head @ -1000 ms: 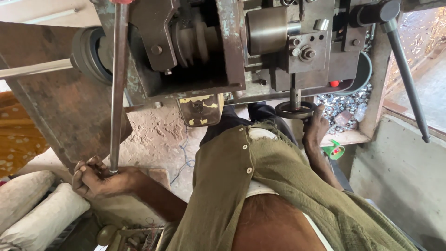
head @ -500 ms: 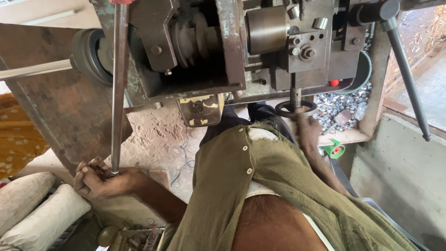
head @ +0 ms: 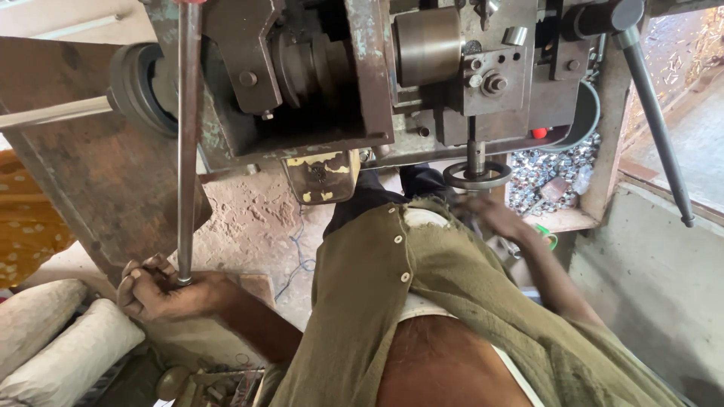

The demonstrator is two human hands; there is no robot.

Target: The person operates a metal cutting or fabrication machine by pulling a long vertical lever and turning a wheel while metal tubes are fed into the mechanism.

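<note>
Lever [head: 186,143]: my left hand [head: 162,290] is wrapped tight round its lower end, close in at the lower left, and the rod's long axis runs nearly straight up from that fist to the top of the machine [head: 354,75]. My right hand [head: 498,218] is farther out, blurred, just under the small handwheel [head: 477,175]; I cannot tell if it is spread or closed, or whether it touches the wheel. So the left hand is the one on the lever, the right well apart from it across my shirt [head: 422,301]. Two pale sacks [head: 53,339] lie just left of the fist. Beyond, a second handle [head: 656,128] slants down at the right, past a heap of small metal parts [head: 550,169].
</note>
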